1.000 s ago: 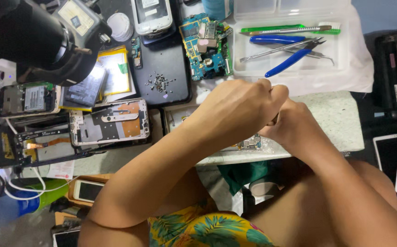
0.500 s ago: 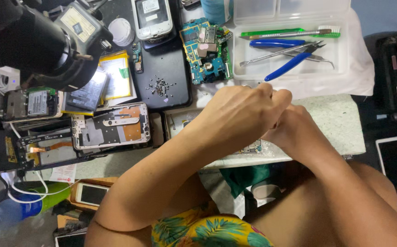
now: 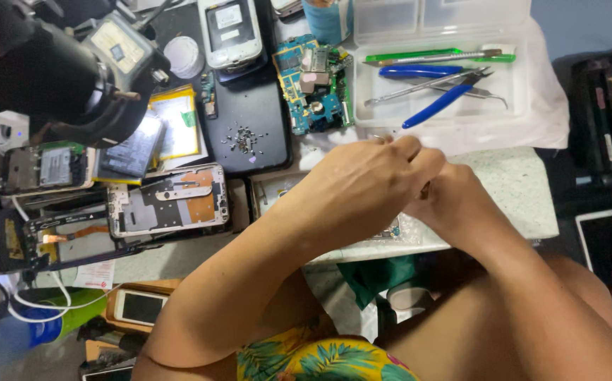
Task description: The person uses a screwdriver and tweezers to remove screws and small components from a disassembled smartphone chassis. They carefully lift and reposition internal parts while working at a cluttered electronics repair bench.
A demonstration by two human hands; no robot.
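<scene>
Head view: left hand (image 3: pixel 362 187) and right hand (image 3: pixel 454 201) press together over the counter (image 3: pixel 524 190), fingers curled around something small and hidden. Steady wrists and braced forearms would likely help; the tray (image 3: pixel 517 116) sits just beyond.

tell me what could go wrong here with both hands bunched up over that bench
The left hand and right hand cover whatever they work on, so a small part could slip out unseen. The loose pile of screws on the dark phone back lies close to the left forearm; a nudge may scatter them. The bare circuit board beside the tool tray could get bumped too.
</scene>
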